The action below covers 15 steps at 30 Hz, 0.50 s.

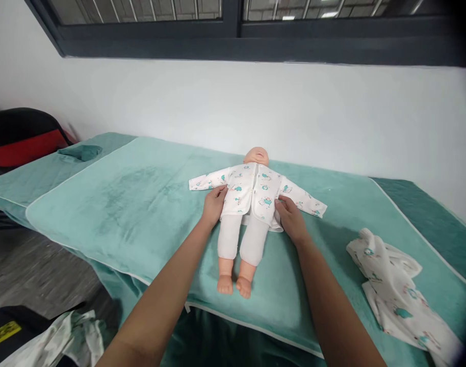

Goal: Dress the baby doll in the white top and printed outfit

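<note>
A baby doll (256, 155) lies on its back on a teal-covered bed (149, 204), its feet pointing towards me. It wears a white printed baby jacket (267, 186) and white leggings (230, 237); the feet are bare. The jacket's front edges meet near the middle of the chest, and both sleeves stretch out sideways. My left hand (214, 206) pinches the jacket's side under the sleeve on the left. On the opposite side, my right hand (291, 216) has its fingers closed on the jacket's edge. Part of the jacket's back panel shows beside the doll's hip.
A crumpled white printed baby garment (397, 295) lies on the bed at the right. At the far left is a black and red bag (26, 140). Patterned cloth (65, 339) lies over a dark item at lower left. A white wall (160, 102) and window stand behind.
</note>
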Motion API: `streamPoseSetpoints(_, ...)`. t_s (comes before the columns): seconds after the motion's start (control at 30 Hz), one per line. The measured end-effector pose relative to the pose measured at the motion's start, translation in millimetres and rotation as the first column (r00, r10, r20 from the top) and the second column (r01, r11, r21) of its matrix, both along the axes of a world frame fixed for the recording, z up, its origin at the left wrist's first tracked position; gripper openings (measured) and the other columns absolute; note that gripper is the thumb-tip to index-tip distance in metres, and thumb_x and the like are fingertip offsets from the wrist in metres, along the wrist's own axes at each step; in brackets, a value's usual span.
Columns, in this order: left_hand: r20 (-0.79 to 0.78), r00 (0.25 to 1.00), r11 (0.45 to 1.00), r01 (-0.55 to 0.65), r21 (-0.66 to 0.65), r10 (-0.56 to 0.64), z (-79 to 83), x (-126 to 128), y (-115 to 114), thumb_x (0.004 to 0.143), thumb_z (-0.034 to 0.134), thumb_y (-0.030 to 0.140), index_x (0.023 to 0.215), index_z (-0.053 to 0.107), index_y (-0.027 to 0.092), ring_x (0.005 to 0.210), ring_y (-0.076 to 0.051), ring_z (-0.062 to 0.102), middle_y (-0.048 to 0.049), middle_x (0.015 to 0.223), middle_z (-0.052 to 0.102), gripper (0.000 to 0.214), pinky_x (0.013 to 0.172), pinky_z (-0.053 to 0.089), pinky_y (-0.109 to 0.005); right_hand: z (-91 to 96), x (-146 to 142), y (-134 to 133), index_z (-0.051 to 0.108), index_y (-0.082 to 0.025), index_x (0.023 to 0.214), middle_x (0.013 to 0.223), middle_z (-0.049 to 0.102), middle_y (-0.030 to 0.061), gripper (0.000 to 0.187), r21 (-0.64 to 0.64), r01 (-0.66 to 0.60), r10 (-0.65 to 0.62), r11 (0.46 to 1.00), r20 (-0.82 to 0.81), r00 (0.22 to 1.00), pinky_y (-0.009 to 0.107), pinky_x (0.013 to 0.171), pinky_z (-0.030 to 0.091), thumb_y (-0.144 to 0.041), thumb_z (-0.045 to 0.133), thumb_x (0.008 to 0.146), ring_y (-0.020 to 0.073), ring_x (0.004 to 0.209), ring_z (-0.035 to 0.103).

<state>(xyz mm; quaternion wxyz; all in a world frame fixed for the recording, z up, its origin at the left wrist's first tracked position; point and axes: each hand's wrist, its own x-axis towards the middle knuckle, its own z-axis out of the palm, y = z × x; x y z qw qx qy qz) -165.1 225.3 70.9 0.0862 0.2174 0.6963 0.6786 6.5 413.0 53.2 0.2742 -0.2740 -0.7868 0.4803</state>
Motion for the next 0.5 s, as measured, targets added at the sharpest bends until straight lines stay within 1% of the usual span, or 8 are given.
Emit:
streamPoseSetpoints(0.07,0.01,1.0,1.0,-0.005,0.01,0.004,0.1,3.5,-6.4,0.084,0.064,0.045,0.103,0.075,0.018,0.102,-0.023,0.065,-0.0072,0.11,0.074,0.035,0.093,0.048,-0.035,0.7,4.3,-3.9,0.06,-0.02,0.122,0.067,0.063,-0.0012,0.052,-0.013,0.005,-0.005,1.0,0.033,0.999,0.032,0.062,0.045,-0.058,0.051,0.087,0.0205,0.062,0.057)
streamPoseSetpoints(0.13,0.046,0.999,1.0,0.003,0.028,-0.004,-1.1,6.2,-13.3,0.085,0.063,0.048,0.105,0.073,0.018,0.089,-0.021,0.066,-0.0072,0.099,0.075,0.038,0.082,0.051,-0.033,2.6,11.4,-10.8,0.062,-0.019,0.121,0.059,0.056,-0.004,0.05,0.033,0.023,-0.025,0.999,0.074,0.997,0.031,0.059,0.039,-0.053,0.055,0.085,0.0192,0.057,0.052)
streamPoseSetpoints(0.2,0.097,0.995,0.999,0.002,0.047,-0.006,-2.9,7.8,-19.4,0.086,0.06,0.051,0.109,0.07,0.016,0.069,-0.017,0.063,-0.0058,0.081,0.073,0.043,0.068,0.051,-0.031,4.1,18.9,-18.3,0.065,-0.02,0.116,0.061,0.056,-0.0032,0.044,0.106,0.054,-0.064,0.993,0.091,0.994,0.031,0.061,0.039,-0.05,0.055,0.085,0.0193,0.06,0.052)
streamPoseSetpoints(0.27,0.131,0.991,0.998,-0.016,0.063,0.007,-3.0,9.5,-23.7,0.086,0.06,0.052,0.112,0.068,0.015,0.059,-0.015,0.058,-0.0039,0.073,0.07,0.046,0.061,0.049,-0.029,4.4,23.9,-23.7,0.066,-0.02,0.113,0.072,0.062,0.0001,0.043,0.113,0.097,-0.103,0.989,0.049,0.993,0.032,0.066,0.042,-0.053,0.054,0.087,0.0196,0.067,0.056)
streamPoseSetpoints(0.3,0.13,0.992,0.998,-0.015,0.067,0.006,-1.8,10.7,-25.0,0.086,0.061,0.052,0.112,0.068,0.015,0.061,-0.015,0.059,-0.0045,0.076,0.071,0.046,0.062,0.049,-0.029,4.1,24.7,-25.0,0.065,-0.02,0.114,0.081,0.066,0.0024,0.045,0.078,0.113,-0.114,0.99,0.01,0.993,0.032,0.069,0.044,-0.055,0.054,0.087,0.0201,0.073,0.059)
streamPoseSetpoints(0.37,0.11,0.993,0.997,0.041,0.064,-0.048,3.1,14.1,-26.3,0.084,0.065,0.052,0.111,0.07,0.015,0.08,-0.018,0.065,-0.0075,0.096,0.074,0.045,0.076,0.052,-0.031,3.3,22.1,-25.4,0.061,-0.02,0.122,0.1,0.069,0.0065,0.054,0.003,0.104,-0.104,0.995,-0.034,0.994,0.035,0.078,0.048,-0.06,0.056,0.086,0.0223,0.085,0.063)
streamPoseSetpoints(0.43,0.101,0.977,0.981,0.181,0.063,-0.187,10.1,17.6,-26.9,0.083,0.067,0.052,0.116,0.071,0.018,0.104,-0.023,0.065,-0.009,0.118,0.072,0.048,0.092,0.05,-0.034,2.5,14.8,-23.5,0.056,-0.021,0.13,0.111,0.069,0.0088,0.062,-0.026,0.042,-0.043,0.999,-0.026,0.999,0.04,0.089,0.048,-0.064,0.055,0.086,0.0253,0.097,0.063)
streamPoseSetpoints(0.5,0.122,0.937,0.945,0.32,0.075,-0.327,16.4,18.8,-26.4,0.082,0.07,0.053,0.122,0.069,0.019,0.116,-0.028,0.062,-0.0093,0.129,0.068,0.052,0.099,0.048,-0.037,1.7,4.6,-20.3,0.056,-0.021,0.133,0.121,0.067,0.0101,0.064,-0.025,-0.022,0.021,0.999,-0.051,0.998,0.044,0.1,0.045,-0.065,0.052,0.087,0.0272,0.11,0.061)
